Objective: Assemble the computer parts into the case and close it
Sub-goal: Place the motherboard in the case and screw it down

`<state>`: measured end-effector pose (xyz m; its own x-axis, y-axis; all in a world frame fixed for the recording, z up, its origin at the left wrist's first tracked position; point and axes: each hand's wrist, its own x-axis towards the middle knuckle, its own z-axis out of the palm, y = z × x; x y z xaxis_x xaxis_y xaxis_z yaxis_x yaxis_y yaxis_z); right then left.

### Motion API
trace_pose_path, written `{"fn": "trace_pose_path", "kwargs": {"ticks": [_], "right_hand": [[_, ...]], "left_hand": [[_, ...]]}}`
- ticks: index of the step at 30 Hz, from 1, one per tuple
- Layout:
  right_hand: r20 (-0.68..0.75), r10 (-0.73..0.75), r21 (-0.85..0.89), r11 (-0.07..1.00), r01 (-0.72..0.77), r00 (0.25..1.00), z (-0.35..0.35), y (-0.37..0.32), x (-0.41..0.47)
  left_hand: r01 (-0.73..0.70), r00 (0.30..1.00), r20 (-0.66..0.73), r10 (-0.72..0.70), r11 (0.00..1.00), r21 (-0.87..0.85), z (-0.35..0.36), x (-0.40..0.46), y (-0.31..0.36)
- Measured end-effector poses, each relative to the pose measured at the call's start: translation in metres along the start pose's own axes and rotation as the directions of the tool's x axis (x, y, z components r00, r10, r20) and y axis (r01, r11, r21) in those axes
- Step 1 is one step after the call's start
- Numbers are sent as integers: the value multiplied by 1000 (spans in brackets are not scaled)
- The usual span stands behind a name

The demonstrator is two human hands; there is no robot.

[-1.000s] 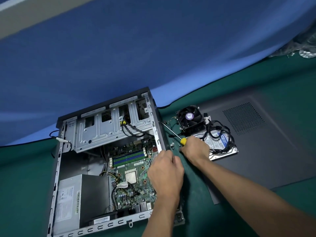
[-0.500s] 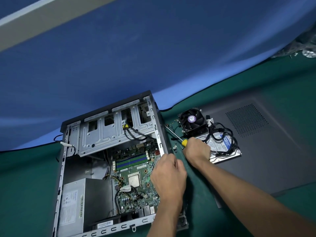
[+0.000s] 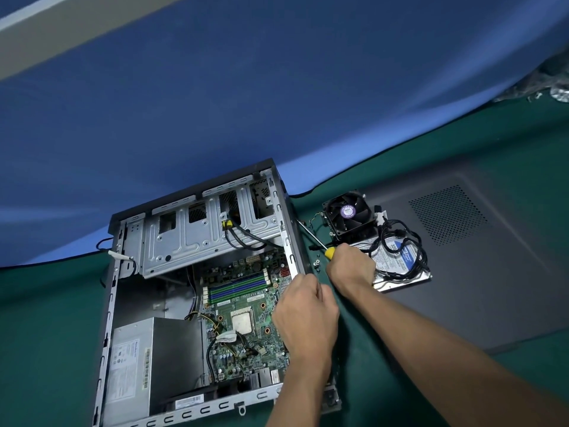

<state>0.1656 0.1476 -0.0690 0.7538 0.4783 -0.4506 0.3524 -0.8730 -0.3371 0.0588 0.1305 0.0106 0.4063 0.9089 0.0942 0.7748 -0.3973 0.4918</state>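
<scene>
Right hand (image 3: 351, 268): fingers curled round yellow-handled screwdriver (image 3: 320, 245), beside case's right wall. Left hand (image 3: 304, 315): fingers curled over case's right edge; contents not discernible. Open grey metal computer case (image 3: 197, 229) lay on green cloth (image 3: 46, 318), green motherboard (image 3: 243, 303) exposed inside.

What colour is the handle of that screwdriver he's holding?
Yellow; the screwdriver handle pokes out of the right hand, seen in the head view.

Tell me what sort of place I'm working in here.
Probably a makeshift PC repair bench: an open computer case on a green table cloth, a loose cooler fan and hard drive beside it, a blue backdrop behind.
</scene>
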Motion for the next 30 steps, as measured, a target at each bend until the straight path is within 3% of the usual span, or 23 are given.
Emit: {"fn": "trace_pose_path", "kwargs": {"ticks": [13, 22, 30], "right_hand": [[54, -1, -84, 996, 6, 999, -13, 19, -3], [35, 54, 6, 998, -55, 998, -5, 5, -8], [-1, -101, -164, 981, 100, 995, 3, 5, -11]], "left_hand": [[-40, 999, -12, 41, 999, 32, -2, 0, 1], [-23, 999, -29, 23, 1000, 18, -2, 0, 1], [-28, 999, -29, 29, 1000, 8, -1, 1, -2]]}}
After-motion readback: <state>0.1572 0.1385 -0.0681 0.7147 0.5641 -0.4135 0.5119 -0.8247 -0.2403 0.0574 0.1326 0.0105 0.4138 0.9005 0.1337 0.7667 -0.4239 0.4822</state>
